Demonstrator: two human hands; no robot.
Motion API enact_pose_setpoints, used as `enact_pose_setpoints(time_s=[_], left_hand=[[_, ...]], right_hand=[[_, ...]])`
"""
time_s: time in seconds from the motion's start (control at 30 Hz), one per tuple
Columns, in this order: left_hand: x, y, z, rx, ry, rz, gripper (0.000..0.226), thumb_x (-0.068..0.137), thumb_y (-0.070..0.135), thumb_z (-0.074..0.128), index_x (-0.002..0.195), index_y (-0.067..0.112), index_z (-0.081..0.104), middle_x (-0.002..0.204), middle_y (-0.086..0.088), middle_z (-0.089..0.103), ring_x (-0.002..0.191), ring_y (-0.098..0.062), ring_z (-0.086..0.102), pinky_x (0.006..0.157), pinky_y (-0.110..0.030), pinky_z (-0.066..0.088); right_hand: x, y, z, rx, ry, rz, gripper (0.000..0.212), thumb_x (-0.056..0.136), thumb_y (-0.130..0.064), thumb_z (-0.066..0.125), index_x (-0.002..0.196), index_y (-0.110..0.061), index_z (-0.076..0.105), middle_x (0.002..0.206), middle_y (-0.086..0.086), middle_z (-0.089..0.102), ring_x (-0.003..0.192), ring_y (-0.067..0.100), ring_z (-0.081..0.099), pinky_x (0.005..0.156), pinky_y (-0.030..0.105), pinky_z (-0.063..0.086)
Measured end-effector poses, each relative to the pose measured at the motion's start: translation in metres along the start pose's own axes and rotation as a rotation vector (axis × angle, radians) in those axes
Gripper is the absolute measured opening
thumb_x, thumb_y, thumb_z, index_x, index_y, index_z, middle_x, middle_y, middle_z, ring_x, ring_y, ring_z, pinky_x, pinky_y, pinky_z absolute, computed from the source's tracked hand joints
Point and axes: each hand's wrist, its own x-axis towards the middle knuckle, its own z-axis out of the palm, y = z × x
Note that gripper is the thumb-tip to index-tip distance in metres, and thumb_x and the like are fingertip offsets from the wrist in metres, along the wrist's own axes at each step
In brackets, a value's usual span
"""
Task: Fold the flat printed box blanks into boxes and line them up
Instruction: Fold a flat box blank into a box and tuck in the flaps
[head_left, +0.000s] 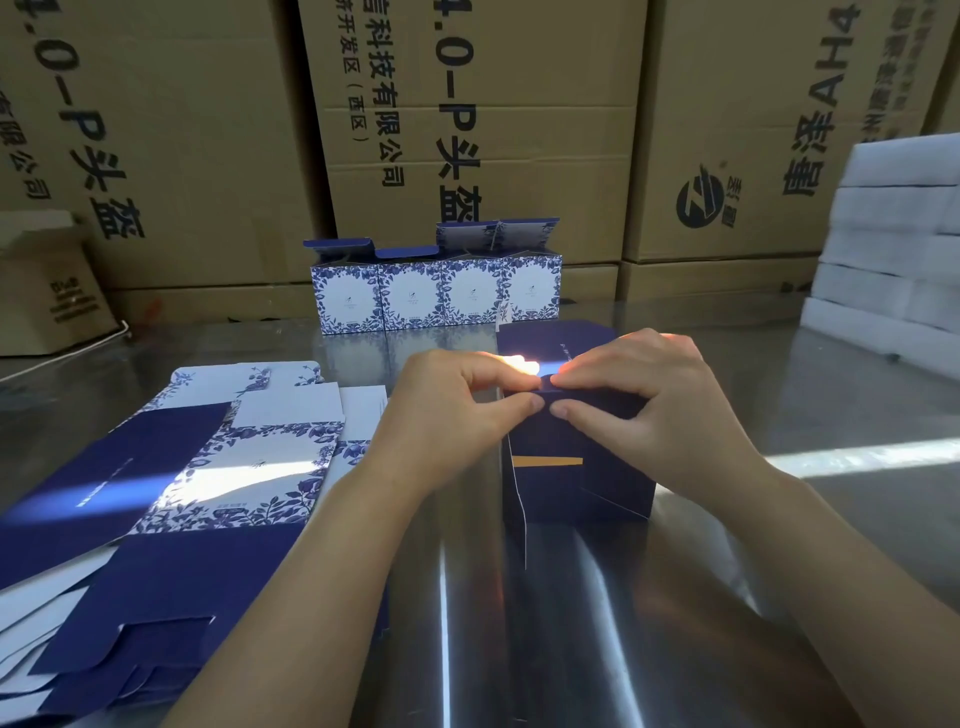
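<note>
Cartons (467, 104): stacked well behind the navy box (571, 483).
Table (779, 545): steel, under the navy box.
Flat blanks (171, 467): fanned pile left of it.
Finished row (436, 296): four floral boxes behind it.
Navy box: upright, half folded, between both hands.
Left hand (447, 410): thumb and forefinger pinch its top flap.
Right hand (654, 405): same pinch, just beside the left's.

A shiny metal worktop (519, 623) reflects stripes of sunlight. Behind it stand tall brown cartons (519, 130); white blocks (893, 249) are stacked at the right.
</note>
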Motion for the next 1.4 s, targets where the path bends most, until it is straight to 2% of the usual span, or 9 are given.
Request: enact_pose_setpoints(time_s=[0.07, 0.23, 0.33, 0.47, 0.63, 0.73, 0.9, 1.07, 1.4], left_hand=[[0.000, 0.001, 0.001, 0.023, 0.005, 0.025, 0.014, 0.075, 0.009, 0.077, 0.081, 0.022, 0.077, 0.083, 0.020, 0.070, 0.085, 0.004, 0.065, 0.084, -0.015, 0.048], [-0.001, 0.002, 0.005, 0.073, 0.037, 0.079, 0.012, 0.076, 0.009, 0.076, 0.081, 0.020, 0.078, 0.081, 0.018, 0.069, 0.089, 0.001, 0.065, 0.087, -0.022, 0.050], [-0.002, 0.003, 0.008, 0.119, 0.072, 0.110, 0.008, 0.074, 0.018, 0.075, 0.081, 0.022, 0.078, 0.081, 0.017, 0.068, 0.090, -0.009, 0.066, 0.086, -0.037, 0.051], [-0.002, 0.004, 0.010, 0.130, 0.092, 0.129, 0.016, 0.071, 0.026, 0.067, 0.081, 0.022, 0.078, 0.081, 0.013, 0.071, 0.089, -0.014, 0.067, 0.083, -0.042, 0.051], [-0.002, 0.001, 0.010, 0.114, 0.116, 0.133, 0.008, 0.074, 0.018, 0.074, 0.081, 0.018, 0.078, 0.082, 0.007, 0.073, 0.086, -0.011, 0.068, 0.082, -0.040, 0.053], [-0.002, 0.000, 0.009, 0.121, 0.116, 0.129, 0.010, 0.075, 0.009, 0.076, 0.080, 0.018, 0.078, 0.082, 0.009, 0.073, 0.083, -0.006, 0.067, 0.081, -0.034, 0.053], [-0.001, 0.001, 0.008, 0.136, 0.116, 0.127, 0.007, 0.074, 0.011, 0.078, 0.079, 0.017, 0.078, 0.077, 0.019, 0.067, 0.082, 0.000, 0.065, 0.081, -0.024, 0.051], [0.000, 0.001, 0.007, 0.144, 0.115, 0.094, 0.008, 0.074, 0.014, 0.079, 0.080, 0.018, 0.078, 0.079, 0.022, 0.065, 0.085, 0.003, 0.065, 0.085, -0.021, 0.050], [0.000, -0.005, 0.008, 0.117, 0.105, 0.101, 0.010, 0.075, 0.012, 0.077, 0.079, 0.021, 0.078, 0.081, 0.018, 0.070, 0.084, 0.006, 0.064, 0.079, -0.013, 0.047]], right_hand=[[0.001, 0.000, 0.002, -0.041, 0.021, -0.054, 0.013, 0.073, -0.025, 0.076, 0.085, -0.020, 0.078, 0.085, -0.007, 0.073, 0.083, 0.014, 0.066, 0.079, 0.039, 0.047], [0.000, -0.001, 0.005, -0.006, 0.000, 0.068, 0.009, 0.075, -0.027, 0.076, 0.083, -0.022, 0.078, 0.081, -0.009, 0.070, 0.085, 0.007, 0.056, 0.088, 0.014, 0.029], [0.000, -0.002, 0.003, 0.020, -0.024, 0.100, 0.007, 0.076, -0.020, 0.079, 0.082, -0.023, 0.077, 0.079, -0.009, 0.070, 0.085, 0.011, 0.058, 0.088, 0.019, 0.030], [0.000, -0.002, 0.002, 0.006, -0.018, 0.095, 0.006, 0.076, -0.022, 0.078, 0.082, -0.025, 0.077, 0.078, -0.009, 0.069, 0.082, 0.010, 0.058, 0.086, 0.023, 0.033], [-0.001, -0.003, 0.007, -0.059, 0.028, 0.050, 0.008, 0.077, -0.026, 0.072, 0.082, -0.022, 0.078, 0.075, -0.007, 0.069, 0.076, 0.015, 0.057, 0.077, 0.029, 0.036], [-0.001, -0.002, 0.007, -0.032, 0.017, 0.062, 0.008, 0.077, -0.023, 0.076, 0.085, -0.023, 0.078, 0.080, -0.009, 0.071, 0.080, 0.013, 0.058, 0.080, 0.029, 0.040], [0.000, 0.003, -0.002, 0.030, -0.073, 0.093, 0.019, 0.072, -0.017, 0.082, 0.090, -0.019, 0.076, 0.090, -0.010, 0.070, 0.091, 0.004, 0.056, 0.082, 0.012, 0.041], [0.003, 0.007, -0.008, 0.103, -0.074, 0.141, 0.018, 0.069, -0.014, 0.083, 0.085, -0.015, 0.076, 0.090, -0.007, 0.069, 0.091, 0.001, 0.058, 0.082, 0.005, 0.038], [0.001, 0.008, -0.002, 0.073, 0.015, 0.144, 0.012, 0.068, -0.016, 0.084, 0.078, -0.019, 0.078, 0.072, -0.010, 0.067, 0.077, 0.011, 0.058, 0.072, 0.021, 0.044]])
